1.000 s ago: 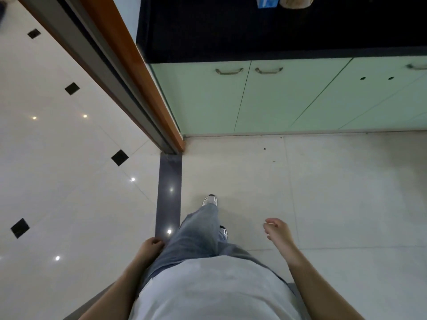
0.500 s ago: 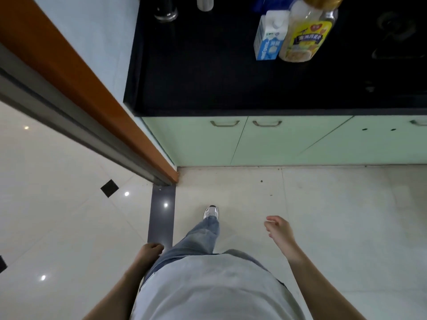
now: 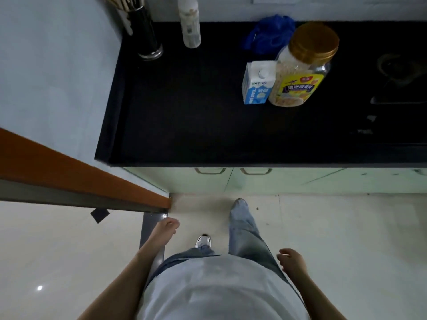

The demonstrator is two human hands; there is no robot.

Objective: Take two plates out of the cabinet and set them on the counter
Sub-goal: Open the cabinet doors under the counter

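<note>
A black counter [image 3: 196, 116] runs across the upper part of the view. Below its front edge are pale green cabinet doors [image 3: 288, 181] with two metal handles [image 3: 231, 171], all closed. No plates are in view. My left hand [image 3: 166, 228] hangs low near the end of the door frame, fingers loosely curled, holding nothing. My right hand [image 3: 291, 262] hangs beside my right leg, fingers loosely apart, empty. Both hands are well below the counter's edge.
On the counter stand a milk carton [image 3: 257, 83], a gold-lidded jar [image 3: 300, 68], a blue cloth [image 3: 269, 34], a clear bottle [image 3: 190, 24] and a chopstick holder [image 3: 145, 33]. A stove top [image 3: 397, 88] is at right. An orange door frame [image 3: 80, 179] cuts in from the left.
I have stepped closer to the counter, so it fills more of the view. My left hand swung forward and my right hand swung back beside my leg.
</note>
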